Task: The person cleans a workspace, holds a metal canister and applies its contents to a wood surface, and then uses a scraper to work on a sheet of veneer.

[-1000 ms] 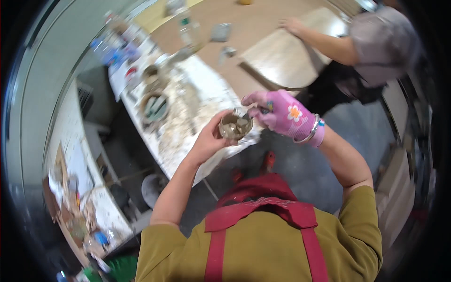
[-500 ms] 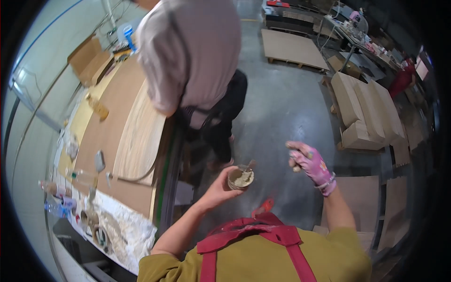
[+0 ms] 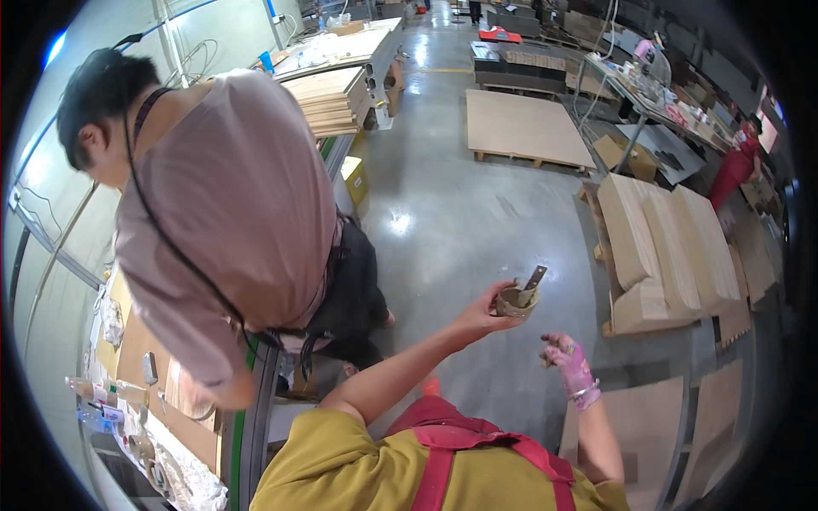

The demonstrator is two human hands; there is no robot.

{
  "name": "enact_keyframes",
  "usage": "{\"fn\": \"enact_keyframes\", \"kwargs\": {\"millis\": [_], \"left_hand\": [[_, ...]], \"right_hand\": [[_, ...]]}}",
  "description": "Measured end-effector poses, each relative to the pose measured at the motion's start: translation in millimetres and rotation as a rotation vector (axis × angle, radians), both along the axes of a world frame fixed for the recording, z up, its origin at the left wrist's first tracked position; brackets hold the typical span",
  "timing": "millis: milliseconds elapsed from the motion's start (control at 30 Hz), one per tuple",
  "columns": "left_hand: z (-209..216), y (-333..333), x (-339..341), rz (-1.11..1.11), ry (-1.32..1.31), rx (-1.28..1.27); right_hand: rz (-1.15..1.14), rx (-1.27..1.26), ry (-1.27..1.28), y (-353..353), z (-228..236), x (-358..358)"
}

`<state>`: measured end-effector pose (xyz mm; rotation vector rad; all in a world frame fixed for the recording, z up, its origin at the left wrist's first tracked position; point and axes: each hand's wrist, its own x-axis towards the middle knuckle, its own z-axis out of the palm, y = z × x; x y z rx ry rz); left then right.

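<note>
My left hand (image 3: pixel 487 317) is wrapped round a small round cup (image 3: pixel 515 303) of pale, thick paste, held out ahead of me over the floor. A flat metal scraper blade (image 3: pixel 535 278) stands tilted in the cup, its upper end sticking out past the rim. Lower and to the right, my right hand (image 3: pixel 569 364) wears a pink glove with dark, stained fingertips. Its fingers are loosely bent and apart, and I see nothing in them. It is near the cup but does not touch it.
On the left, a person in a mauve top (image 3: pixel 230 196) bends over a workbench (image 3: pixel 217 439) with bottles and a curved wooden panel (image 3: pixel 183 392). To the right, a pallet carries curved wooden blocks (image 3: pixel 660 247). A flat board (image 3: pixel 524 128) lies on a pallet farther ahead.
My left hand has carried the cup right and slightly up. My right hand has dropped lower, its fingers loosening. The view has turned up, and the person at left has moved nearer along the bench.
</note>
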<state>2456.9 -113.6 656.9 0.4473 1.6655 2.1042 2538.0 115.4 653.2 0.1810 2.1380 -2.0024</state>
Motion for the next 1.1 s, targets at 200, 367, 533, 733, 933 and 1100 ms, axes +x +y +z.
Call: {"fn": "enact_keyframes", "kwargs": {"millis": [200,367,533,733,933,1100], "left_hand": [[17,34,-145,-0.118,0.090,-0.036],[32,40,-251,-0.093,0.103,-0.054],[13,25,-373,0.008,0.136,-0.085],[3,-10,-492,0.274,0.000,-0.162],[5,-74,-585,0.581,-0.034,-0.244],[-16,-131,-686,0.703,-0.068,-0.196]], "right_hand": [[0.157,0.879,-0.068,173,-203,-30],[0.064,0.886,-0.806,280,-310,39],[0.349,1.024,-0.828,277,-283,-96],[0.915,1.443,-0.306,321,-303,-350],[0.152,0.495,-0.453,244,-227,-714],[0.231,0.446,-0.190,137,-197,-887]]}}
